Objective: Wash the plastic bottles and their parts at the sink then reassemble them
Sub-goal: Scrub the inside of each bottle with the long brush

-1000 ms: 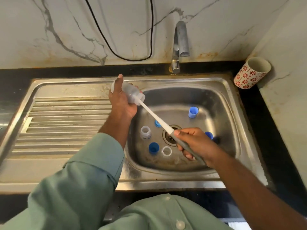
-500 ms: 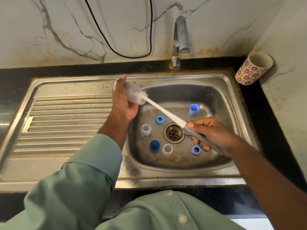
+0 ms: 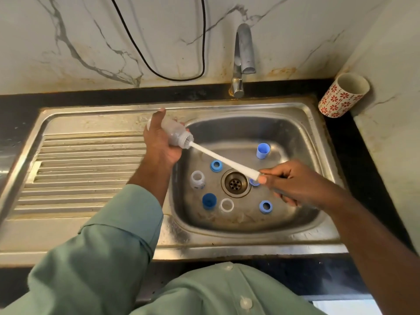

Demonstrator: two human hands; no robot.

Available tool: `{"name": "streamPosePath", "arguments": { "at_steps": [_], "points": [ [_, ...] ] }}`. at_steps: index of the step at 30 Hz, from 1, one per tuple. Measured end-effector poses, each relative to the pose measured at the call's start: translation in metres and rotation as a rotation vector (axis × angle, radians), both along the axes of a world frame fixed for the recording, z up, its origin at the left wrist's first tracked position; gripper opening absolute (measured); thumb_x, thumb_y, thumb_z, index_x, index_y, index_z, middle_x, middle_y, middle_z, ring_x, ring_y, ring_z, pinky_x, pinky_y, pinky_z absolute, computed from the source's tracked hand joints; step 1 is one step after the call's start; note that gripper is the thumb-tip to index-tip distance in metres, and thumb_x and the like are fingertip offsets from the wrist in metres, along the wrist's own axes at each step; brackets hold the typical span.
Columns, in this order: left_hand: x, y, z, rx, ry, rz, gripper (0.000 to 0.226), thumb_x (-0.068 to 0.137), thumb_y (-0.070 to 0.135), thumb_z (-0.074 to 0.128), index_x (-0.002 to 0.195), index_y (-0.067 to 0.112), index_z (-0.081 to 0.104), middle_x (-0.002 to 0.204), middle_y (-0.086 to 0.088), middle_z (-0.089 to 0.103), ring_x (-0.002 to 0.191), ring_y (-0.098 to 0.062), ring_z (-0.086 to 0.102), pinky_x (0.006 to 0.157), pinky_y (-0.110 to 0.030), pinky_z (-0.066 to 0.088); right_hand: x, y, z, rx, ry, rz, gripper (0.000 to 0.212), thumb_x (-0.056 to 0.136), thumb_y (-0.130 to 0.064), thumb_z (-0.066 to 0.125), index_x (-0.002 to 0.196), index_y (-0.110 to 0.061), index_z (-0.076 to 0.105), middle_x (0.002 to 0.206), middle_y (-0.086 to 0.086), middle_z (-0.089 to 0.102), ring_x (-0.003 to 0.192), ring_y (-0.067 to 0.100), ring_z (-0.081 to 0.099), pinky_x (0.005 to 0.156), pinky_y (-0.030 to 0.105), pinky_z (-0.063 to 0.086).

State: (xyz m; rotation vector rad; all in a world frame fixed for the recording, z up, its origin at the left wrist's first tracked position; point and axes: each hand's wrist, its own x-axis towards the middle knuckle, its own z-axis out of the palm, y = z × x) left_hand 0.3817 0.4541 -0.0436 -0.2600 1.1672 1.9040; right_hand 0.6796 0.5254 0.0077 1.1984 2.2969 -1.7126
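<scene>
My left hand [image 3: 159,142] grips a small clear plastic bottle [image 3: 175,133] at the basin's left rim, its mouth tilted down to the right. My right hand [image 3: 293,183] holds the white handle of a bottle brush [image 3: 225,160], whose bristle end sits at the bottle's mouth. On the sink floor stand another clear bottle [image 3: 197,179], a dark blue cap [image 3: 209,200], a clear ring [image 3: 227,205], a light blue cap [image 3: 263,150], and blue rings [image 3: 216,165] [image 3: 265,206]. One more blue part [image 3: 253,182] is half hidden under my right thumb.
The steel sink [image 3: 322,160] has a drain [image 3: 235,183] in the middle and a ribbed drainboard [image 3: 86,171] on the left. A tap [image 3: 244,48] stands behind, not running. A red-flowered cup [image 3: 343,95] sits on the black counter at the back right. A black cable [image 3: 159,71] hangs on the wall.
My right hand has drawn back to the right, pulling the brush most of the way out of the bottle. The bottle stays in my left hand at the rim.
</scene>
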Motion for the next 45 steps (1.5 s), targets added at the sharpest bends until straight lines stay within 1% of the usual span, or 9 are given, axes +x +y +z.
{"name": "streamPosePath", "arguments": {
  "at_steps": [6, 12, 16, 21, 25, 31, 36, 39, 45],
  "points": [
    [0.011, 0.012, 0.021, -0.019, -0.102, -0.047, 0.028, 0.092, 0.032, 0.061, 0.106, 0.011, 0.049, 0.076, -0.012, 0.058, 0.058, -0.025, 0.063, 0.052, -0.028, 0.054, -0.001, 0.01, -0.013, 0.893, -0.314, 0.076, 0.044, 0.09, -0.049, 0.06, 0.13, -0.03, 0.06, 0.114, -0.006, 0.064, 0.097, 0.021, 0.063, 0.076, 0.031, 0.046],
    [0.007, 0.025, 0.02, 0.031, -0.129, 0.065, 0.041, 0.087, 0.032, 0.067, 0.118, 0.013, 0.048, 0.091, -0.01, 0.048, 0.077, -0.023, 0.054, 0.076, -0.036, 0.058, -0.008, 0.002, -0.047, 0.12, -0.002, -0.184, 0.036, 0.097, -0.041, 0.054, 0.08, -0.015, 0.072, 0.053, -0.009, 0.05, 0.052, 0.008, 0.043, 0.056, 0.029, 0.038],
    [0.004, 0.023, 0.016, 0.001, -0.139, 0.289, 0.08, 0.06, 0.024, 0.086, 0.131, 0.015, 0.05, 0.123, -0.016, 0.057, 0.105, -0.035, 0.063, 0.085, -0.061, 0.054, -0.011, -0.017, -0.056, -0.472, 0.029, -0.144, 0.055, 0.102, -0.045, 0.039, 0.101, 0.0, 0.069, 0.055, 0.002, 0.049, 0.047, 0.012, 0.04, 0.048, 0.025, 0.038],
    [0.012, 0.023, 0.022, -0.043, -0.111, 0.547, 0.064, 0.069, 0.018, 0.086, 0.124, 0.019, 0.052, 0.122, -0.016, 0.058, 0.099, -0.039, 0.064, 0.072, -0.064, 0.057, -0.016, -0.018, -0.061, 0.358, -0.025, -0.18, 0.046, 0.08, -0.045, 0.075, 0.121, -0.032, 0.058, 0.099, -0.013, 0.058, 0.083, 0.004, 0.057, 0.074, 0.024, 0.048],
    [0.021, 0.02, 0.026, -0.08, -0.037, 0.556, 0.059, 0.075, 0.019, 0.084, 0.125, 0.026, 0.053, 0.117, -0.011, 0.055, 0.098, -0.035, 0.062, 0.07, -0.057, 0.06, -0.01, -0.011, -0.072, 0.929, 0.017, -0.188, 0.028, 0.08, -0.035, 0.078, 0.1, -0.018, 0.07, 0.085, -0.003, 0.068, 0.078, 0.019, 0.06, 0.075, 0.035, 0.049],
    [0.011, 0.014, 0.03, 0.006, -0.041, 0.441, 0.059, 0.075, 0.014, 0.083, 0.125, 0.023, 0.054, 0.124, -0.015, 0.056, 0.102, -0.038, 0.062, 0.076, -0.061, 0.057, -0.004, 0.008, -0.046, -0.189, 0.093, -0.086, 0.035, 0.097, -0.034, 0.055, 0.09, -0.006, 0.075, 0.062, 0.007, 0.062, 0.054, 0.018, 0.047, 0.056, 0.027, 0.042],
    [0.005, 0.013, 0.024, 0.01, -0.085, 0.473, 0.063, 0.073, 0.017, 0.085, 0.127, 0.026, 0.053, 0.124, -0.016, 0.055, 0.102, -0.041, 0.062, 0.076, -0.067, 0.054, -0.013, 0.006, -0.055, 0.349, 0.038, -0.162, 0.035, 0.076, -0.033, 0.082, 0.105, -0.035, 0.063, 0.084, -0.007, 0.06, 0.064, 0.005, 0.055, 0.062, 0.02, 0.047],
    [0.005, 0.012, 0.022, 0.006, -0.087, 0.487, 0.063, 0.074, 0.018, 0.085, 0.128, 0.024, 0.053, 0.123, -0.015, 0.056, 0.102, -0.04, 0.063, 0.076, -0.065, 0.054, -0.014, 0.003, -0.056, 0.49, 0.079, -0.207, 0.024, 0.075, -0.028, 0.082, 0.088, -0.027, 0.062, 0.076, -0.008, 0.062, 0.068, 0.002, 0.057, 0.062, 0.023, 0.047],
    [0.002, 0.011, 0.017, 0.018, -0.096, 0.46, 0.063, 0.071, 0.016, 0.086, 0.126, 0.023, 0.056, 0.124, -0.017, 0.058, 0.102, -0.041, 0.064, 0.077, -0.065, 0.055, -0.012, 0.006, -0.054, -0.259, 0.083, -0.067, 0.031, 0.094, -0.034, 0.059, 0.092, -0.006, 0.072, 0.061, 0.004, 0.055, 0.053, 0.011, 0.046, 0.051, 0.026, 0.039]
  ]
}}
